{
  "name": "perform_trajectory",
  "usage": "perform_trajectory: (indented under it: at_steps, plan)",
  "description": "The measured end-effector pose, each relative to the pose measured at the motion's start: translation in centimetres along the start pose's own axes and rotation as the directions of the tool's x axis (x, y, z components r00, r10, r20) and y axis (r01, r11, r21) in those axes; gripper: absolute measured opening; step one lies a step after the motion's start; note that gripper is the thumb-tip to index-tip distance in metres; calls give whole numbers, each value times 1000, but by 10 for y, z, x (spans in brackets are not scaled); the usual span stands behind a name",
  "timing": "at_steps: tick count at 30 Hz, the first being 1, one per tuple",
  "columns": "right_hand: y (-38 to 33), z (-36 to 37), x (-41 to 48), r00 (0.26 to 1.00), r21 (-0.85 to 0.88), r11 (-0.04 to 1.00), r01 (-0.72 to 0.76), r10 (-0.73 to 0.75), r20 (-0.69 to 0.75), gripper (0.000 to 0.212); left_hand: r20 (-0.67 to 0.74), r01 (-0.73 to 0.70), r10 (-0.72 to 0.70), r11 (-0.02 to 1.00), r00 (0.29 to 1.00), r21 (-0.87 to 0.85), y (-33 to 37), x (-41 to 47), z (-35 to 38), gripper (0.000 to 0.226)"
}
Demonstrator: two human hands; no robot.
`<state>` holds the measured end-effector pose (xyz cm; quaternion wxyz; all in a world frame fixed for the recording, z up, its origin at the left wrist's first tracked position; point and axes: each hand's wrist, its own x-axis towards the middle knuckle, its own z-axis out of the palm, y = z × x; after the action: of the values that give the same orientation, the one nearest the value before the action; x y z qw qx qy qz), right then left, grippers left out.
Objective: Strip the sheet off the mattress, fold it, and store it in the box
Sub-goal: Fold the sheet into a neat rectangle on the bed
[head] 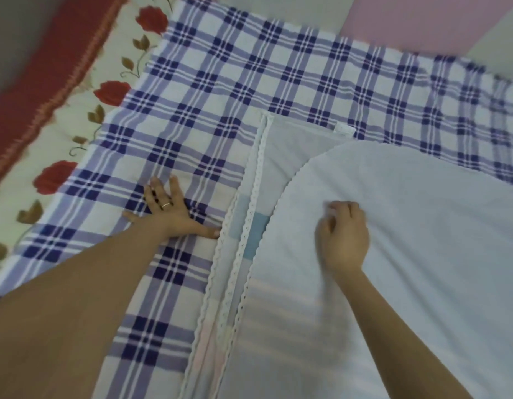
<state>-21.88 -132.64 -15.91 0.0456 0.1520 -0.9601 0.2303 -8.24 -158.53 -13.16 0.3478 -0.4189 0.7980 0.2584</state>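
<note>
A plaid cover [278,67] fills the background, rose cloth [85,110] along its left. The white lace-edged sheet [422,226] lies part-folded on the cover, cut off at right; its corner label [344,129] is unreadable. Left hand [168,210] presses flat on the cover, released. Right hand [343,237], blurred, curls on the sheet; grip unclear.

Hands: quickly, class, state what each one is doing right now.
Left hand: open, pressed flat on the plaid cloth.
Right hand: fingers curled on the white sheet; grip too blurred to tell.
</note>
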Motion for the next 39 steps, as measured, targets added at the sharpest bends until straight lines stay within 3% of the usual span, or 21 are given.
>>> perform_trajectory:
  at_steps: [2, 4, 8, 12, 17, 21, 24, 29, 32, 35, 39]
  plan:
    - [-40, 19, 39, 981, 172, 982, 79, -107, 160, 41, 11, 2, -2, 1000, 1000, -10, -1, 5, 1, 156]
    - [-80, 45, 87, 938, 313, 949, 29, -134, 321, 53, 5, -12, 12, 1000, 1000, -5, -3, 9, 4, 158]
    - [-124, 78, 145, 864, 160, 986, 50, -123, 488, 63, 30, -30, 29, 999, 999, 16, -4, 12, 2, 159]
    - [-131, 82, 160, 841, 84, 995, 56, -93, 533, 46, 56, -37, 36, 999, 998, 25, -4, 8, -2, 159]
    - [-109, 74, 163, 813, 21, 919, 394, -360, 457, 28, 88, -35, 33, 999, 996, 23, -3, 9, -6, 160]
    - [-105, 64, 162, 815, -138, 830, 541, -476, 330, 26, 99, -43, 42, 999, 994, 13, -3, 6, -9, 160]
    - [-111, 62, 162, 864, -141, 857, 496, -469, 184, 29, 90, -44, 43, 999, 995, 16, -2, 5, -8, 159]
    - [-120, 69, 174, 907, 75, 913, 401, -407, 110, 22, 83, -39, 39, 999, 996, -4, -2, 6, -8, 159]
    - [-134, 84, 184, 907, 108, 918, 381, -394, 150, 20, 50, -50, 51, 999, 997, -21, -2, 11, -3, 159]
    - [-143, 104, 186, 886, 33, 926, 377, -370, 278, 20, 25, -54, 55, 998, 998, -37, -1, 13, 0, 159]
    - [-130, 114, 181, 900, 40, 950, 309, -306, 309, 17, 24, -51, 51, 998, 998, -27, -2, 15, 0, 159]
